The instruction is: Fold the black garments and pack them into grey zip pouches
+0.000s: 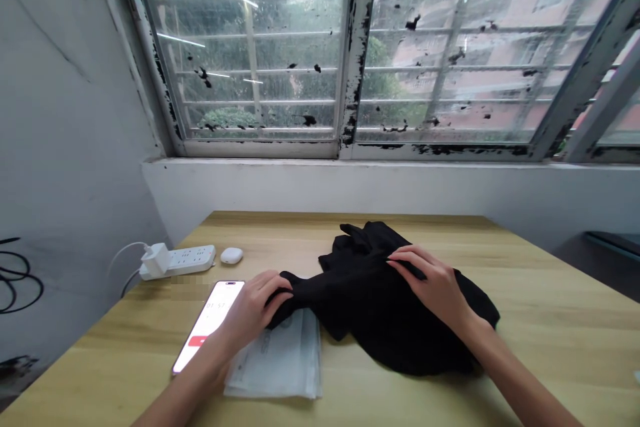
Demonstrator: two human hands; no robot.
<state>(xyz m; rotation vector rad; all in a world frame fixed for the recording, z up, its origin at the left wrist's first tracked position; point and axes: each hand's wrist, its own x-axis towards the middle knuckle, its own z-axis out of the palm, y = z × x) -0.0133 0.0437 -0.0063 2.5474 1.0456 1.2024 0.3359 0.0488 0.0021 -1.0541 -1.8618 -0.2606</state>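
Note:
A crumpled black garment (pixel 380 307) lies on the wooden table (pixel 550 320), slightly right of the middle. My left hand (pixel 253 310) grips the garment's left end, fingers curled over the cloth. My right hand (pixel 435 280) rests on top of the garment, fingers stretched out and pressed flat on the fabric. Under the garment's left end lies a clear plastic bag (pixel 280 360), partly covered by my left hand and the cloth.
A smartphone (pixel 207 327) with a lit screen lies left of my left hand. Behind it are a white power strip (pixel 180 259) with a plugged charger and a small white earbud case (pixel 231 255). A grimy window (pixel 350 47) faces the table; a grey wall is on the left.

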